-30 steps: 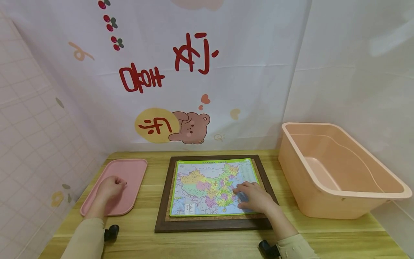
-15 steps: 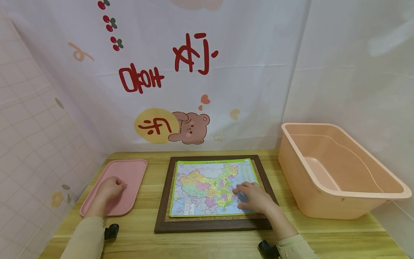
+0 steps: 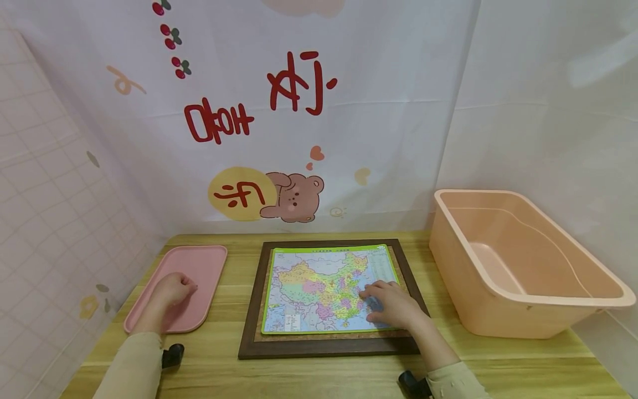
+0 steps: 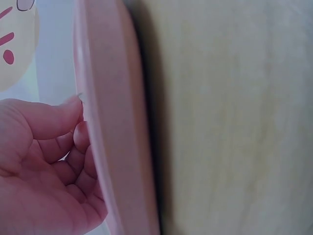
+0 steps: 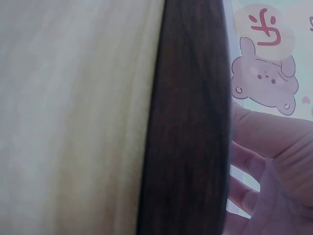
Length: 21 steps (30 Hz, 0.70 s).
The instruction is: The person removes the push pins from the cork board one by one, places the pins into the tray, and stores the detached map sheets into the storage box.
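My left hand (image 3: pixel 173 290) is over the pink tray (image 3: pixel 206 263) at the left, its thumb and curled fingers pinched together. A tiny pale thing (image 4: pixel 81 97) shows at the thumb tip in the left wrist view; too little of it shows to tell its kind. My right hand (image 3: pixel 392 304) rests with spread, slightly bent fingers on the right side of a green-edged map of China (image 3: pixel 314 288). The map lies flat on a cork board (image 3: pixel 329 335) with a dark wooden frame (image 3: pixel 319 349). In the right wrist view the frame's edge hides the fingertips.
A deep peach-coloured plastic tub (image 3: pixel 478 293) stands at the right end of the wooden table (image 3: pixel 224 360). Behind the table hangs a white printed cloth (image 3: pixel 379 127) with a bear and red lettering. Its left side wall (image 3: pixel 65 221) carries a grid pattern.
My left hand has shifted very slightly over the tray, its fingers still pinched together. The right hand, map and board stay as they were.
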{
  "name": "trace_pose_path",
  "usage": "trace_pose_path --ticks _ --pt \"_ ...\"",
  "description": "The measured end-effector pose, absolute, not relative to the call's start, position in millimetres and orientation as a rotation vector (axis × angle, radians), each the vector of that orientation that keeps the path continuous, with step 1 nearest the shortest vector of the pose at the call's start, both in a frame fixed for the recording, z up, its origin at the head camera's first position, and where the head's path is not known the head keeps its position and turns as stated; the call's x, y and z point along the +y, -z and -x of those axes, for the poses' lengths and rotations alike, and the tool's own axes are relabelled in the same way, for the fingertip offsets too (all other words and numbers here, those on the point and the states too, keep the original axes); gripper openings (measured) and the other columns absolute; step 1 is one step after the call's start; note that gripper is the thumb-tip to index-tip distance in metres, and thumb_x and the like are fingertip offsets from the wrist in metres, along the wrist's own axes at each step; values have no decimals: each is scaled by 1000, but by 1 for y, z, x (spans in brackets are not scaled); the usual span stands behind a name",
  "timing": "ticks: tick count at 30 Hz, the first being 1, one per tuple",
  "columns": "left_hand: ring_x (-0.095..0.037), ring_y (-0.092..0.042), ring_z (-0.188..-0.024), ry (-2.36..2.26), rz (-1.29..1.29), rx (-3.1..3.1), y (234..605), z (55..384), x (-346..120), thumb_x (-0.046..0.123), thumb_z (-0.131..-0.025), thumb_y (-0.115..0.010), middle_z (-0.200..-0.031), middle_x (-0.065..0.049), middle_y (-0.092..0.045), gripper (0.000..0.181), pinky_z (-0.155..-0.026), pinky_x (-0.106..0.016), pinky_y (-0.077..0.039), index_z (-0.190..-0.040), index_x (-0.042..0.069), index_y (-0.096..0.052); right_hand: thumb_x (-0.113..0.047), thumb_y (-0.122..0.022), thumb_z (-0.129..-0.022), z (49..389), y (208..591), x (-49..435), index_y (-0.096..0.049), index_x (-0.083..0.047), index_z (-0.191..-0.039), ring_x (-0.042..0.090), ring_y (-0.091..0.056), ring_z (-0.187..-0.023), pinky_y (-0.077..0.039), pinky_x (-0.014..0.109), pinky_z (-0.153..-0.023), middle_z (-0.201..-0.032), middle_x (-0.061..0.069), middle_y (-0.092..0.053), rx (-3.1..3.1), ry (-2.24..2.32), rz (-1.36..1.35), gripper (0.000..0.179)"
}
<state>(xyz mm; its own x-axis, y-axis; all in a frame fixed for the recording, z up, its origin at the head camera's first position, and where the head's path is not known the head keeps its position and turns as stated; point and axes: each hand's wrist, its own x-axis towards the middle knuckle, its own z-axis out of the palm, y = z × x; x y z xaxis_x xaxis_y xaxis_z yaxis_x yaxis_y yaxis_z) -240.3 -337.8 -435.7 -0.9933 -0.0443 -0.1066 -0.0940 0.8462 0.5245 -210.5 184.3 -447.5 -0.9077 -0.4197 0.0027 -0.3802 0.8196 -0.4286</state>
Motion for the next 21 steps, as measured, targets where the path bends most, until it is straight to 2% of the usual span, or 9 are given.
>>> trace_pose_path --ticks 7,15,21 --pt "-25 -51 -74 -923 130 2912 435 241 -339 9 -96 -59 -81 -13 -55 17 -61 -32 -42 -87 -6 -57 -26 -84 -79 211 448 185 -69 -20 -122 39 -49 -121 -49 60 -87 -136 9 -56 2907 655 639 46" --pt "-27 -54 -78 -944 103 2927 430 239 -336 10 -96 -59 -88 -19 -58 22 -63 -34 -46 -98 -12 -56 -25 -84 -79 213 452 186 -69 -19 -123 39 -49 -122 -49 60 -87 -137 10 -56 2912 652 645 47" --pt "-31 -57 -83 -927 66 2960 428 235 -333 11 -96 -60 -93 -23 -60 27 -71 -43 -50 -102 -15 -57 -26 -84 -79 213 449 185 -69 -21 -122 38 -49 -122 -50 61 -85 -137 8 -55 2907 646 632 45"
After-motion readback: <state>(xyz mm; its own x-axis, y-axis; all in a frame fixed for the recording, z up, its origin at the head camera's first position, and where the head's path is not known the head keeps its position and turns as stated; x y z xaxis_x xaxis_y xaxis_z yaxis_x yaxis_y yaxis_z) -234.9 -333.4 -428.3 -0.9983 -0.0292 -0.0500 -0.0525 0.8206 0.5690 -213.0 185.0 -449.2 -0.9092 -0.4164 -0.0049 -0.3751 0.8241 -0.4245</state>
